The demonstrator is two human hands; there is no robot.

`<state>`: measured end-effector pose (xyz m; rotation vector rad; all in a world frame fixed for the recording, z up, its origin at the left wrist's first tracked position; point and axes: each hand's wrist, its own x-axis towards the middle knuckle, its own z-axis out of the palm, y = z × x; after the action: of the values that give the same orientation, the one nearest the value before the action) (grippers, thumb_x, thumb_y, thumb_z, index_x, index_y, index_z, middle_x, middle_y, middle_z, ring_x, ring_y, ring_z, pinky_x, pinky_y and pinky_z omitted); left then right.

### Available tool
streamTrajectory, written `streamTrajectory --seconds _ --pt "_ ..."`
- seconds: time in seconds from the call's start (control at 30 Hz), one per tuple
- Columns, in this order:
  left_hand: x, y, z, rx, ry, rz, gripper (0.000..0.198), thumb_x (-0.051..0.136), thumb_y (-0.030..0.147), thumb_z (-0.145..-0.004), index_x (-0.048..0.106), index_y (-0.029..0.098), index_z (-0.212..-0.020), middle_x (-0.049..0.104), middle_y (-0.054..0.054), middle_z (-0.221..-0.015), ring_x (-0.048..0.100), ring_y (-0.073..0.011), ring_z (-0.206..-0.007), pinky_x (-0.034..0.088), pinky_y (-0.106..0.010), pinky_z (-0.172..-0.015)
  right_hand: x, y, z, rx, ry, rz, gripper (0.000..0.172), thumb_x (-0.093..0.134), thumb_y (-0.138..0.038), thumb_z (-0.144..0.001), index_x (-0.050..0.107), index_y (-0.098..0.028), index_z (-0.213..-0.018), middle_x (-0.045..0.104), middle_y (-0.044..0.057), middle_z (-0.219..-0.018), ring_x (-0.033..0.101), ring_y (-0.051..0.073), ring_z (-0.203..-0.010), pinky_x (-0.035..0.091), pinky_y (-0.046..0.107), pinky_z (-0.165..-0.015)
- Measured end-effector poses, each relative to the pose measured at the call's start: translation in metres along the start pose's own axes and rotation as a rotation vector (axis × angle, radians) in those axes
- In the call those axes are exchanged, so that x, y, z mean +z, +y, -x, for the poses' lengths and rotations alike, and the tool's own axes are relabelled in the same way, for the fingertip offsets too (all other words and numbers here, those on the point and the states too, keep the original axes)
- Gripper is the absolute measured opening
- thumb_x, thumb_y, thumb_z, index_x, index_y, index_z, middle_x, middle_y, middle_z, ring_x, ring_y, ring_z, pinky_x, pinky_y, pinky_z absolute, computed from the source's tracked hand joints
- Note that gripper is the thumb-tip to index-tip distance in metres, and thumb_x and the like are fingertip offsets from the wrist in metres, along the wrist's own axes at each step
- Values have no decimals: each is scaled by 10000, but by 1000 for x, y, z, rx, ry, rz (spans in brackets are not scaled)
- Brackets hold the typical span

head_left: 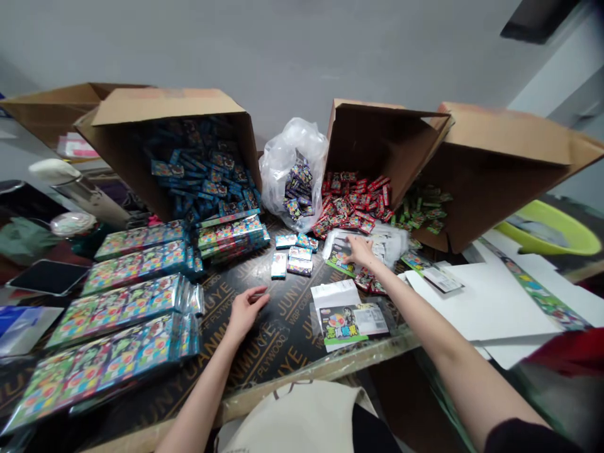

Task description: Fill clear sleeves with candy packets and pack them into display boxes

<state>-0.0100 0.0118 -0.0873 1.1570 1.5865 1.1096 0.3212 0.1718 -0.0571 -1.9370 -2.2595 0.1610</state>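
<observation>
My right hand [359,251] rests on a clear plastic bag of printed packets [377,245], fingers touching it without a visible grip. My left hand [245,313] lies open on the dark printed plywood tabletop [287,333], holding nothing. Between them stand several small candy boxes [289,259]. A printed sample packet on white paper [352,321] lies below my right hand. Tipped cartons spill blue packets [202,170], red packets [352,201] and green packets [419,207]. A clear bag holds purple packets [297,189]. Long shrink-wrapped packet strips [123,308] lie at the left.
White card sheets [481,302] and a printed strip [533,283] lie at the right, with a yellow-green basin [547,229] behind them. A dark tablet [47,277] sits at the left. A cloth tote bag [292,421] lies below the table's near edge.
</observation>
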Motion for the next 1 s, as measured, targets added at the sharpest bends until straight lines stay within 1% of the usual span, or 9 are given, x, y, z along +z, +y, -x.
streamTrajectory --seconds 0.1,0.23,0.33,0.43,0.5,0.57,0.67,0.8,1.0 --pt "-12 8 16 -2 -42 -30 428 687 410 -594 666 127 -914 690 -100 -886 635 -232 -786 495 -337 -734 -18 1 -5 -36 120 -97 157 650 -283 -665 577 -157 -724 583 57 -780 505 217 -815 333 318 -736" --pt "-25 29 24 15 -44 23 436 669 424 -636 648 151 -975 676 -97 -941 617 -237 -848 467 -347 -789 -64 -17 -4 -7 387 -260 260 393 -324 -852 553 -140 -763 573 89 -803 500 196 -780 357 311 -707" --pt "-26 52 24 34 -31 254 531 582 521 -700 587 165 -1094 631 -105 -1069 571 -240 -993 422 -353 -870 -92 -58 14 -83 530 -752 234 479 -391 -814 523 -165 -775 537 21 -696 479 141 -623 366 262 -595" --pt "-17 74 27 1 -188 589 695 366 687 -733 520 184 -1186 583 -109 -1159 507 -246 -1103 375 -369 -927 -89 -115 51 -180 207 -1224 237 640 -364 -701 497 -187 -766 482 -45 -587 426 95 -513 353 226 -529" --pt "-7 82 34 -92 -362 794 785 299 741 -709 507 164 -1199 589 -125 -1145 505 -270 -1103 375 -396 -920 -70 -149 77 -160 -84 -1353 264 654 -371 -682 465 -192 -725 429 -67 -523 394 84 -473 348 215 -495" --pt "3 84 44 -197 -482 936 788 348 730 -703 509 130 -1188 613 -139 -1096 533 -294 -1057 390 -421 -892 -46 -171 98 -89 -187 -1380 277 633 -391 -693 437 -196 -691 431 -53 -560 414 99 -504 374 225 -486" --pt "10 77 57 -289 -497 1039 693 437 630 -725 505 113 -1181 634 -132 -1050 583 -286 -966 419 -420 -851 -22 -184 114 -28 29 -1207 278 666 -370 -656 487 -199 -783 518 9 -775 494 164 -705 447 303 -620" --pt "8 63 67 -283 -440 1026 587 494 528 -728 538 113 -1140 644 -130 -1024 602 -258 -914 445 -380 -817 -27 -183 116 -176 372 -991 490 706 -301 -636 472 -218 -1058 507 59 -1032 477 209 -960 385 367 -862" --pt "4 56 71 -265 -444 854 527 555 515 -689 605 142 -1057 646 -112 -1011 594 -248 -906 445 -329 -781 -46 -183 107 -450 39 -930 259 695 -343 -671 555 -192 -828 548 15 -796 504 166 -770 399 296 -716"
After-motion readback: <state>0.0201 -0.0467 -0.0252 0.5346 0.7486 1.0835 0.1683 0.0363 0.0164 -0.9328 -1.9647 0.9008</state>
